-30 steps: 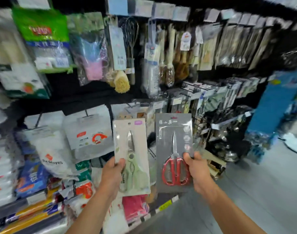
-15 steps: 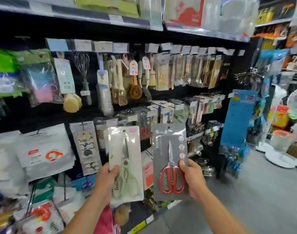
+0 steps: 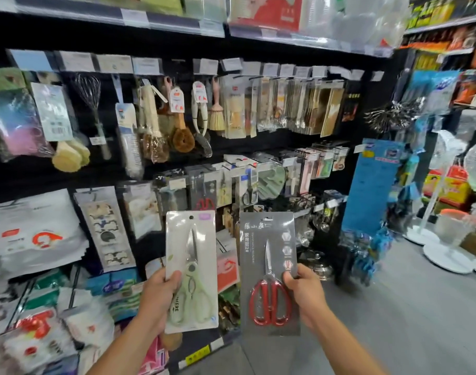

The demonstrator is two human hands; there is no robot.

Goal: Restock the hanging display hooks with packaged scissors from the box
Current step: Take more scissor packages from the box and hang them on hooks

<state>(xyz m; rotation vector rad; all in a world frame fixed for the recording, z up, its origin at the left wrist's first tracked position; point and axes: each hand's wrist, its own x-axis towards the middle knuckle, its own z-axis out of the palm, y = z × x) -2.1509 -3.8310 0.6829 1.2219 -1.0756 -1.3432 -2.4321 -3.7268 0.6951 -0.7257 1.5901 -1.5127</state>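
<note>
**Two packs in hand, facing the hook row**

Step in hand, as judged: carry to display and match each pack to its hook. Neither of this pair hung yet.

Left hand: fingers curled round the left edge of the green-handled scissors pack, thumb on the front beside the handles, the rest behind the card and hidden. Pack upright, round hang hole at top, clear of any hook.

Right hand: pinching the right edge of the red-handled scissors pack, thumb on the front just above the red loops, other fingers behind the card. Pack upright, top slot free.

Both packs side by side, not touching, near the camera, well short of the display hooks on the black panel farther back. Noted in that middle row, above the gap between the held packs: a hanging red-handled pair on dark card, probably the match for the right-hand pack. To its right, a grey-handled pair. Match for the green pack not identifiable; row too blurred.

Next move, as judged: lift one pack to its matching hook, line hole up with hook tip, slide on. Calls for a level card and a straight push. Small hole on the green pack, so little tolerance. No spare hand to steady stock already hanging.

Box: not in view.
</note>
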